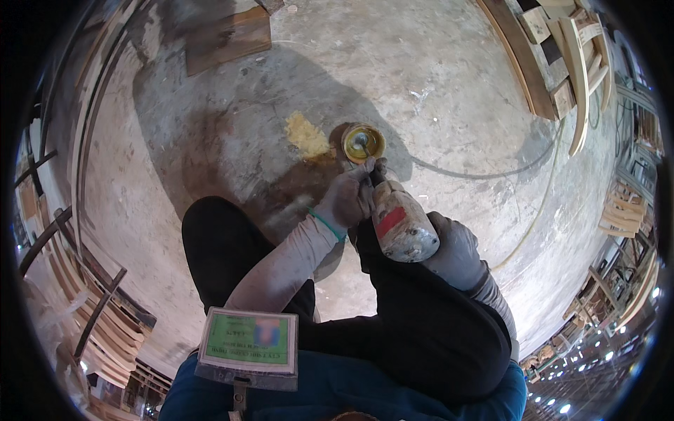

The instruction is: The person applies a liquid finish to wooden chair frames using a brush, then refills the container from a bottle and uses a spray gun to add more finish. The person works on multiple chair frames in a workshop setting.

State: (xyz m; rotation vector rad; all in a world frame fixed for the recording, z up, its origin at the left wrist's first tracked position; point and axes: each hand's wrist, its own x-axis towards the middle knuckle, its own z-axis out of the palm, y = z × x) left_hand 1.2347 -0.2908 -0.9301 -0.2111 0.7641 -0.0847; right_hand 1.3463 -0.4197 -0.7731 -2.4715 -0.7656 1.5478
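A small round tub with yellowish-brown matter inside stands on the concrete floor in front of me. In it rests the bowl of a metal spoon, whose handle runs up to the gloved fingers of my left hand, closed around it. Just right of that hand, a stained white bottle with a red patch lies tilted, its narrow end toward the tub and its base toward me. My right hand, also gloved, curls against the bottle's base and right side; its fingertips are partly hidden.
Yellow crumbly matter lies on the floor left of the tub. A wooden board is at the far left. Wooden frames stand far right, with a hose trailing toward them. Curved wooden slats are stacked at the left.
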